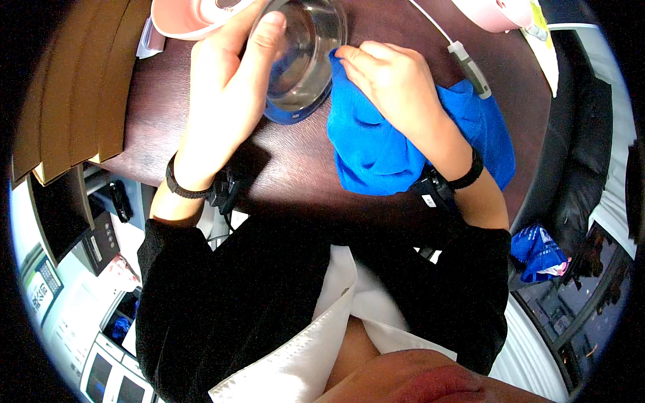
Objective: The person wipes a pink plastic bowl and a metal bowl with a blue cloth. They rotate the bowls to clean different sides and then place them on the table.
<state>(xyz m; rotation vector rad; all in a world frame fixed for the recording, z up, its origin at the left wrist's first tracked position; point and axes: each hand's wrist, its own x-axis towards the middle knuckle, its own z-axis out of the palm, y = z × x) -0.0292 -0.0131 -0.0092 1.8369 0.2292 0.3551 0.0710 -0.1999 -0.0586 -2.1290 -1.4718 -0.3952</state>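
My left hand (229, 83) grips a clear round bowl (307, 85), with its thumb on the near side of the rim; the fingers behind are partly hidden. The bowl is tilted above the dark brown tabletop (282, 156), and blue shows at its lower edge. To its right, my right hand (385, 75) pinches a corner of a bright blue cloth (373, 156) between thumb and fingers, close to the bowl's wall. The rest of the cloth hangs in folds under my right hand and forearm and spreads to the right.
A pink bowl (181, 25) stands beyond my left hand, another pink container (496, 15) at the top right. A grey-and-white handle with a white cord (471, 70) lies by the cloth. Brown cardboard (75, 75) borders the left side; a black leather chair (569, 136) is at the right.
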